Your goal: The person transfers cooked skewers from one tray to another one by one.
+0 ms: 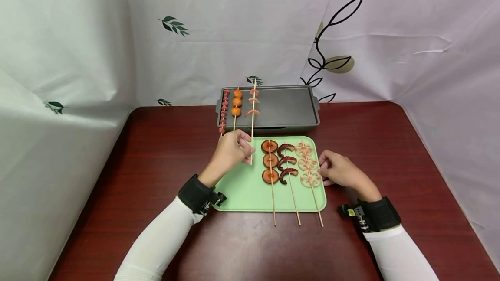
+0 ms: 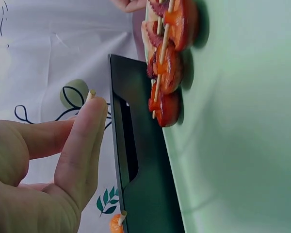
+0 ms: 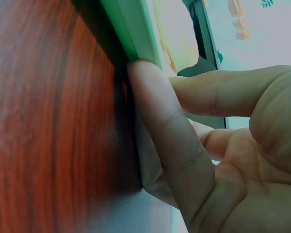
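Pale, whitish sheeting hangs on three sides, the far backdrop (image 1: pixel 234 34) meeting the left drape (image 1: pixel 58 151) and the right drape (image 1: pixel 457 64) in soft folds, with a greenish tint towards the left and a faint lilac one towards the right. Small dark green leaf sprigs (image 1: pixel 174 25) dot the far and left cloth, while a tall black-outlined branch (image 1: pixel 321 51) with olive leaves climbs the far side, right of centre, near some creases. Below spreads a reddish-brown worktop (image 1: pixel 156 155) with visible wood grain, its near middle catching a dull, pale sheen (image 1: pixel 234 250) of light.
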The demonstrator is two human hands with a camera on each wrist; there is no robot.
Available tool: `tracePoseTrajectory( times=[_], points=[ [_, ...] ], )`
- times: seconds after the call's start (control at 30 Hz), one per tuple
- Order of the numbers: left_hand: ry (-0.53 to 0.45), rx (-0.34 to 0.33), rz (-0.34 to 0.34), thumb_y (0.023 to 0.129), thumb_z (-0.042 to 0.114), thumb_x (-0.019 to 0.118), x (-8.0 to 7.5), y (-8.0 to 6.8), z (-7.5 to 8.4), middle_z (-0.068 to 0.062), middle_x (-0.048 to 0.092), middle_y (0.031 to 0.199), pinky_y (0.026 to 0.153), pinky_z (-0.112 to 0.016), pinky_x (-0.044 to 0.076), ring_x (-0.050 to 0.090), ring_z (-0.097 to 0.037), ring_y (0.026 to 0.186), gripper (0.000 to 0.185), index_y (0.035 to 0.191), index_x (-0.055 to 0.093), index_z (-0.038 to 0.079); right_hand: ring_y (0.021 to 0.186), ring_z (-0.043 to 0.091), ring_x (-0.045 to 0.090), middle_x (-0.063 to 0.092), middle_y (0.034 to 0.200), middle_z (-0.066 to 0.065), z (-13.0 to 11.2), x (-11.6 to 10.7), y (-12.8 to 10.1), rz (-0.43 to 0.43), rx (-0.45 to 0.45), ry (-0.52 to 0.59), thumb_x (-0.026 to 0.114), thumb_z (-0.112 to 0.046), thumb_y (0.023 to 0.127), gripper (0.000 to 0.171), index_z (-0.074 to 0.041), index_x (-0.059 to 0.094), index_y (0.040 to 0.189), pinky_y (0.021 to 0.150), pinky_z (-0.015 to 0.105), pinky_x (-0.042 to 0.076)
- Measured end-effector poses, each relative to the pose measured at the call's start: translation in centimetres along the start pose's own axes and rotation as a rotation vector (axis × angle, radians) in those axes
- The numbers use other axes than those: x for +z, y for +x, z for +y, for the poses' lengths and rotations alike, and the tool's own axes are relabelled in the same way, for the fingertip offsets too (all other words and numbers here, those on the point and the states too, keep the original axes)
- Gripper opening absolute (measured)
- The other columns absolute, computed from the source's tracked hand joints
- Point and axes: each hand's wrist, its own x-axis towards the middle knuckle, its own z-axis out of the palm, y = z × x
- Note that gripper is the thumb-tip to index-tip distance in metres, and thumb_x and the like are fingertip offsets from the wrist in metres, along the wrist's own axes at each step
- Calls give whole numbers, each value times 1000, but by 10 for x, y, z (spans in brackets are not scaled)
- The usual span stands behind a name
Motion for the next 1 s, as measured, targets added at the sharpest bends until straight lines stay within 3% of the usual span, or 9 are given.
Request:
tracePoseTrajectory(
  times=[0.17,0.4,0.6,1.0],
  points=[
    [-71,-2,-26,92,-5,72,3,-5,-5,-15,70,86,68,-54,65,72,-21,59,26,117,62,-7,73,21,67,60,94,16,1,0,1,0,11,-3,57,-1,99,15,3,53,112,62,34,65],
    [-180,-62,-93,92,-7,70,8,-13,-9,-16,67,88,69,-49,67,73,-23,63,28,117,59,-9,73,21,66,59,95,16,0,0,0,3,18,1,58,-1,98,16,3,52,113,62,34,65],
    [-205,-81,-159,92,-8,68,10,-23,-14,-15,65,86,66,-45,67,73,-23,63,28,117,55,-12,72,20,66,59,95,15,-1,-1,-1,3,16,4,58,-1,97,16,4,52,112,62,34,65],
    [-205,-105,-222,92,-11,67,17,-42,-25,-14,64,81,63,-45,67,73,-22,60,23,112,55,-12,72,20,67,59,94,15,1,-1,1,1,10,11,60,-1,98,17,4,52,112,62,34,65]
  ],
)
